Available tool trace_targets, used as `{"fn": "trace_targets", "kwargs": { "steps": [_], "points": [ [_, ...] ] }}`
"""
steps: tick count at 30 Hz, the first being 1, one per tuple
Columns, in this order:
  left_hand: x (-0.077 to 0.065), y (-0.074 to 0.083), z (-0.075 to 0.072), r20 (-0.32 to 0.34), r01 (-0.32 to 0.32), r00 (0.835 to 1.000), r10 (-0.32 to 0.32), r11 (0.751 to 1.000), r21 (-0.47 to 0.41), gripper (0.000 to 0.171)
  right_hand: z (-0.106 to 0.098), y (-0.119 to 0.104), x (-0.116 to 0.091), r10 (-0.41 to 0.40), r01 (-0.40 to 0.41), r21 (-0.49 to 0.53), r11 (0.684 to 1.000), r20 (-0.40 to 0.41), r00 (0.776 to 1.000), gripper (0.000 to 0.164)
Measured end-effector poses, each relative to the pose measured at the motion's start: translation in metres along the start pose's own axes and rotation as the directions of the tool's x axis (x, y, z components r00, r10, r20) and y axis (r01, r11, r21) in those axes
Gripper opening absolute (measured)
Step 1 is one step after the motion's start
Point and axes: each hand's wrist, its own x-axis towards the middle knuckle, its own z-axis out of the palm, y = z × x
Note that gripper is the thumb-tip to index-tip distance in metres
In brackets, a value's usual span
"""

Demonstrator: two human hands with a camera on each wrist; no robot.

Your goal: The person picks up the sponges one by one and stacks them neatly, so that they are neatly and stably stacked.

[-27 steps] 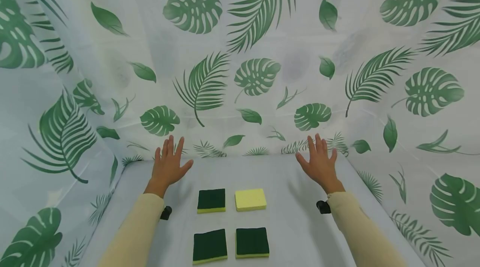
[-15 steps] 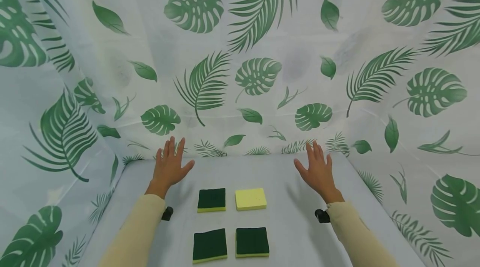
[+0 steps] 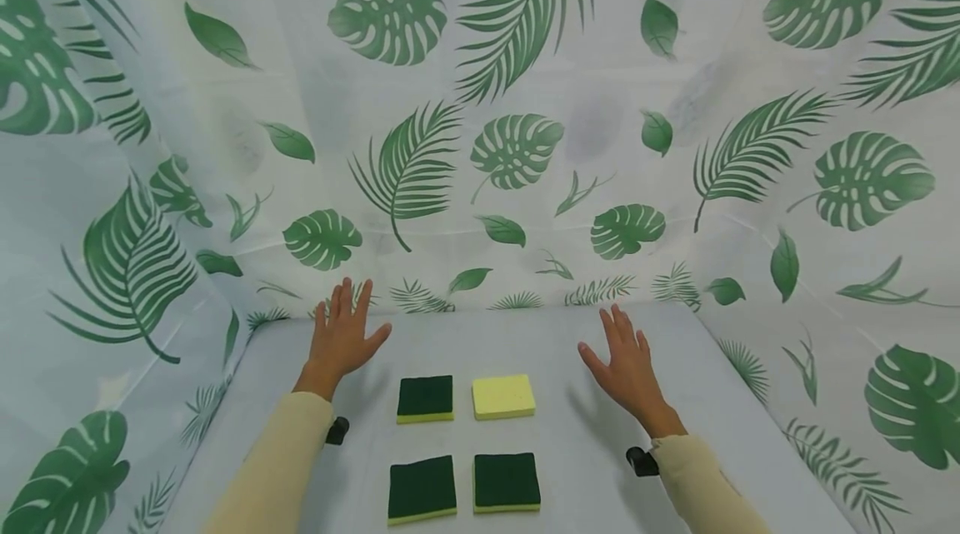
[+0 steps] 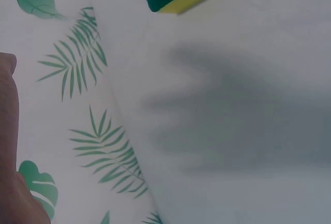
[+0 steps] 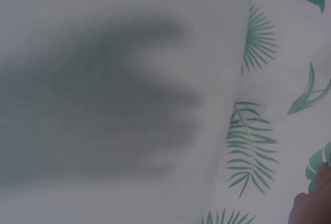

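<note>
Four would exceed the count, so several sponges lie on the white table [image 3: 555, 509] in the head view. A yellow sponge [image 3: 503, 396] shows its soft face up. Beside it is a sponge with its dark green scouring side up [image 3: 425, 397]. Nearer the front are a left green-topped sponge [image 3: 422, 488] and a right green-topped sponge [image 3: 506, 481]. My left hand [image 3: 341, 342] hovers over the table's left side, fingers spread and straight, holding nothing. Over the right side hangs my right hand [image 3: 626, 367], also spread and holding nothing. Each hand casts a shadow on the table.
A white curtain with green leaf prints [image 3: 517, 251] rises behind the table and along both sides. Black wrist-camera parts show under the left cuff [image 3: 300, 426] and the right cuff [image 3: 675, 455].
My right hand has come down and slightly left, toward the sponges. The left hand has barely shifted. The sponges lie where they were.
</note>
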Motion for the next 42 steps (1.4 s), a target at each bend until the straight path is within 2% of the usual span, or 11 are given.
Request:
{"fn": "trace_targets", "kwargs": {
  "steps": [12,19,25,31,35,42],
  "points": [
    [-0.004,-0.004,0.008,0.002,0.012,1.0,-0.012,1.0,-0.004,0.09,0.022,-0.019,-0.032,0.011,-0.015,0.134,0.991,0.033,0.999,0.079],
    [-0.005,-0.002,0.011,-0.015,0.002,1.0,-0.002,1.0,-0.008,0.088,0.035,-0.024,-0.052,0.034,-0.05,0.186,0.981,0.093,0.995,0.082],
    [-0.006,0.001,0.009,0.014,0.004,1.0,-0.004,1.0,-0.009,0.088,0.042,-0.028,-0.066,0.004,-0.036,0.241,0.97,0.135,0.991,0.084],
    [-0.007,0.002,0.01,0.026,0.013,1.0,-0.013,1.0,0.004,0.087,0.049,-0.029,-0.081,-0.032,-0.031,0.304,0.952,0.2,0.979,0.091],
    [-0.008,0.002,0.011,0.027,0.016,0.999,-0.017,1.0,0.008,0.088,0.054,-0.03,-0.09,-0.01,-0.081,0.349,0.934,0.252,0.968,0.096],
    [-0.01,0.003,0.011,0.024,0.011,1.0,-0.011,1.0,0.01,0.088,0.062,-0.036,-0.106,0.026,-0.148,0.365,0.919,0.318,0.948,0.1]
  ]
}}
